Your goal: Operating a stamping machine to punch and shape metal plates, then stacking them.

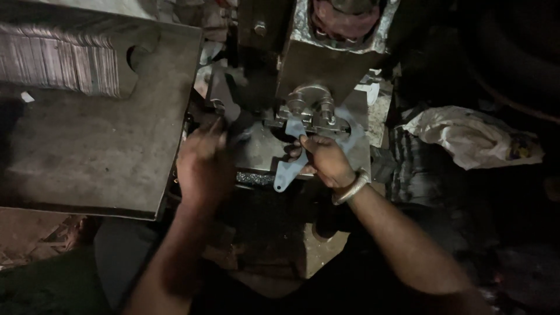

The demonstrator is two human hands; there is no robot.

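Note:
My right hand (324, 160), with a metal bangle at the wrist, grips a flat grey metal blank (287, 172) and holds it against the die area of a press machine (309, 111). The blank has a small hole at its lower end. My left hand (203, 160) reaches in at the left of the die, fingers curled in the dark near a metal piece (221, 99); whether it holds anything cannot be made out.
A heavy steel plate (93, 146) with a notch lies at the left. A stack of thin metal pieces (58, 61) stands on it at the back. A crumpled white bag (472, 137) lies at the right. The press ram (344, 29) hangs above.

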